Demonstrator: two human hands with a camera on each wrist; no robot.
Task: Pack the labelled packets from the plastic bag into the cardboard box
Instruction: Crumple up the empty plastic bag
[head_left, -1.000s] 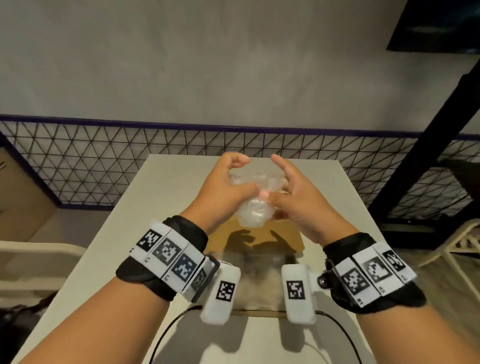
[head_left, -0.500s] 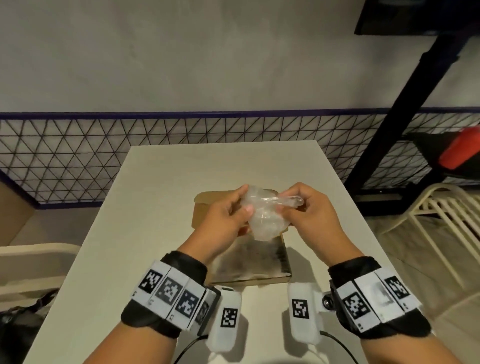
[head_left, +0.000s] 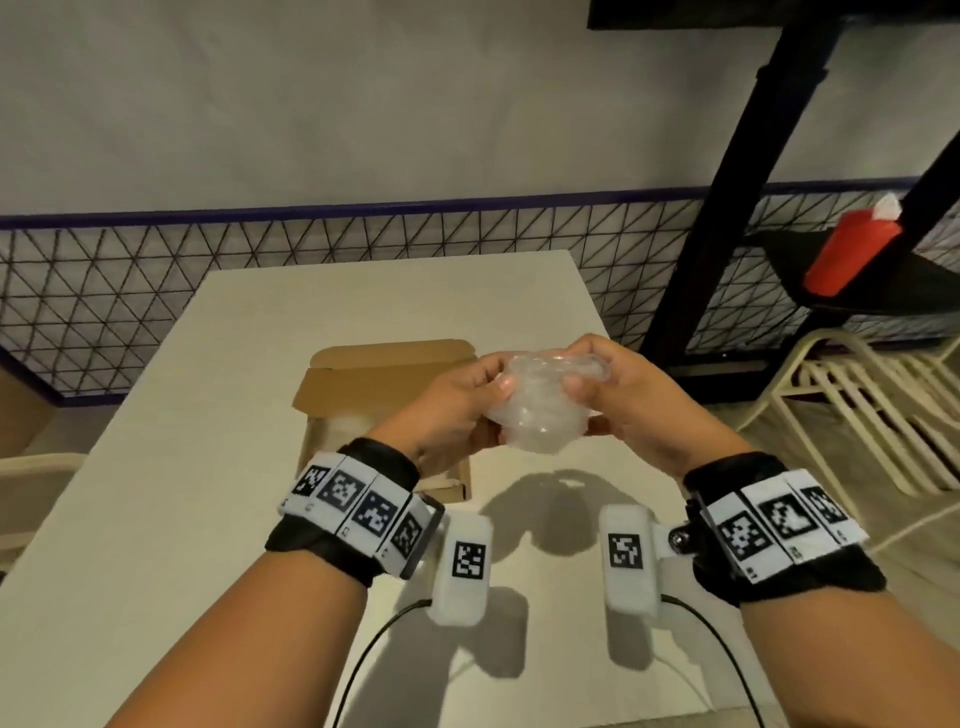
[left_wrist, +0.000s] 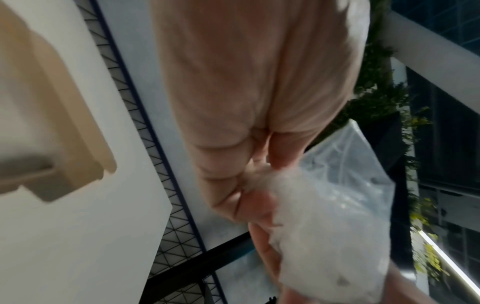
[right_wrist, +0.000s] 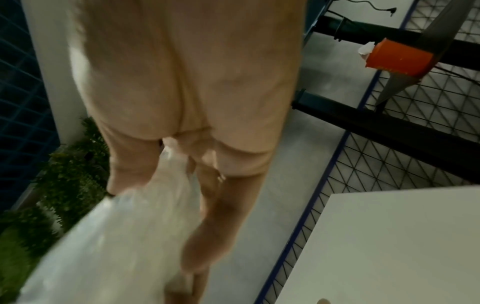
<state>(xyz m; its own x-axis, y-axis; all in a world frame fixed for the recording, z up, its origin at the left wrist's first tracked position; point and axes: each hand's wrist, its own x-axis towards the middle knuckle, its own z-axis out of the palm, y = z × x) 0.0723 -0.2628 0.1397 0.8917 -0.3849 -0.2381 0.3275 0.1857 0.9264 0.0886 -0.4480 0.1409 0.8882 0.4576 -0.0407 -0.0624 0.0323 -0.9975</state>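
Plastic bag (head_left: 540, 410) shifted right of cardboard box (head_left: 384, 395), seemingly empty.

Both forearms are extended forward above the table, the left hand (head_left: 457, 410) and right hand (head_left: 631, 402) raised close together, the fingers and thumbs of each curled and pinched on the clear plastic bag (head_left: 543, 410) held between them.

I count one plastic bag (head_left: 540, 410), held between my two hands, left hand (head_left: 452, 410) and right hand (head_left: 639, 410). One cardboard box (head_left: 363, 384) sits on the one worktop (head_left: 208, 467). One red cylinder (head_left: 847, 254) off right. Packets can't be counted.
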